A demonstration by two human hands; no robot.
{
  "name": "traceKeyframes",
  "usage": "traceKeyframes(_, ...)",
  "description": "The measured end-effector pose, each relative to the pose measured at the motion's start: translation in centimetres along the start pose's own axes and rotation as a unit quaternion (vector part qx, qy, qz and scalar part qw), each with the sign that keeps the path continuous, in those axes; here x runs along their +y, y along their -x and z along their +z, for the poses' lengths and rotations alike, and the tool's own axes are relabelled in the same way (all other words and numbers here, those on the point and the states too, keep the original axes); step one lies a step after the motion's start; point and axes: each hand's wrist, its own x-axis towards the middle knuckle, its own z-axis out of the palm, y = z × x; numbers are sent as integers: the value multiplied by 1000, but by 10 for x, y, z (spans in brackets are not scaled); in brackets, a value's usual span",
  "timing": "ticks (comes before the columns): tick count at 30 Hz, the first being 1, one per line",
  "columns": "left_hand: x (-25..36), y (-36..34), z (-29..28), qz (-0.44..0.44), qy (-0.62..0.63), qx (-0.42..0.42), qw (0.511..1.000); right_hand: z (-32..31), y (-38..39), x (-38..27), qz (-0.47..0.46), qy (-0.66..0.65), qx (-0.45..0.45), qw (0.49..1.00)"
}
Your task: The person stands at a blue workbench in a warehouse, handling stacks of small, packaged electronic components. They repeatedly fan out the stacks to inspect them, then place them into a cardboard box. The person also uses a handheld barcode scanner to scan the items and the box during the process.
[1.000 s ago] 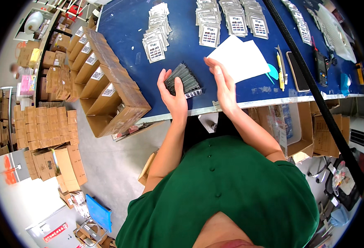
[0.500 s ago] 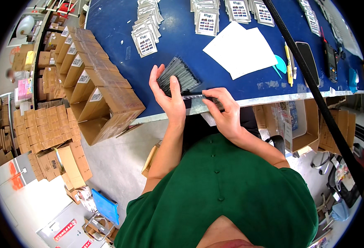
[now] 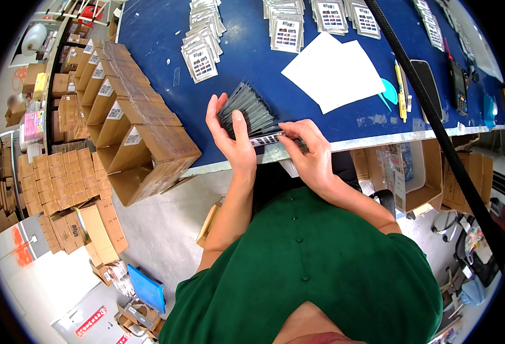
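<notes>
— Centrally placed, just above mid-frame: left hand (image 3: 233, 137) curled around a fanned stack of dark flat packets (image 3: 248, 112), thumb laid across the top, fingers wrapped behind.

— And on the other side?

— Right hand (image 3: 312, 155) just beside it, fingers bent and closed on the lowest packet of the stack, pinching its pale printed end at the front edge of the blue table (image 3: 161, 34). Both hands touching the same stack, held over the table's near edge.

— Above the hands?

— White paper sheets (image 3: 333, 71) lying flat, upper right of centre. Further up, along the top edge, rows of small carded packs (image 3: 202, 49) in overlapping piles, more of them (image 3: 287, 26) to the right.

— Far right of the frame?

— Yellow pen (image 3: 400, 86) beside a dark phone (image 3: 427, 86), then a black handheld device (image 3: 457, 86). Thick black cable (image 3: 436, 132) running diagonally from top centre down to the lower right.

— Left side?

— Row of open brown cardboard boxes (image 3: 132, 132) leaning against the table's left edge, white labels on the flaps. Further left, stacks of small folded cartons (image 3: 57, 189) on the grey floor. Blue bin (image 3: 146, 289) at lower left.

— Bottom of the frame?

— Green shirt (image 3: 310, 281) filling the lower centre, bare forearms rising from it toward the hands.
</notes>
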Motion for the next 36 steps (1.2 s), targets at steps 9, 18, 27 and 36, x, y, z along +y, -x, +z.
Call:
traceKeyframes(9,-1,-1,0,0,-13,4,1000,-1,0,1,-34,23,6,999)
traceKeyframes(18,0,0,-1,-10,-19,-5,1000,-4,-3,9,-95,9,-27,995)
traceKeyframes(27,-1,-1,-1,4,-51,-6,999,-4,-7,10,-100,-3,-33,994)
traceKeyframes(36,6,-1,0,-34,-40,-14,999,-5,-9,4,-23,-17,-42,999)
